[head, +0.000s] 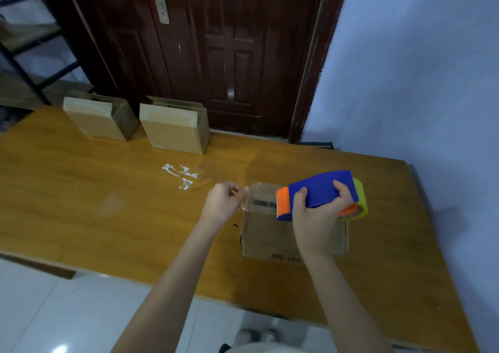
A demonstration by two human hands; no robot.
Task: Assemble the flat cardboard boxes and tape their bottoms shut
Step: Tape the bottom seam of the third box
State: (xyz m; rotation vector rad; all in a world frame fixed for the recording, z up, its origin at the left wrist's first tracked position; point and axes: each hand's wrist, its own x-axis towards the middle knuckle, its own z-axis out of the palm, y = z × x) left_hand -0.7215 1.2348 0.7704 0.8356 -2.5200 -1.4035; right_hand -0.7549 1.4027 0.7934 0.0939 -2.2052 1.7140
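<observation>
Near the counter's (81,190) right front edge, a brown cardboard box (270,239) is being taped. The blue-and-orange tape dispenser (321,190) is gripped by the right hand (318,214); a clear tape strip (259,201) is pinched by the left hand (224,201), stretched leftward across the box top.

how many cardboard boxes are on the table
3: one at the far left, one beside it before the door, and one near the front under the tape dispenser. None appears hidden.

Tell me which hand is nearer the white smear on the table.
Left. The left hand pinches tape just right of the white smear; the right hand grips the tape dispenser farther right.
</observation>
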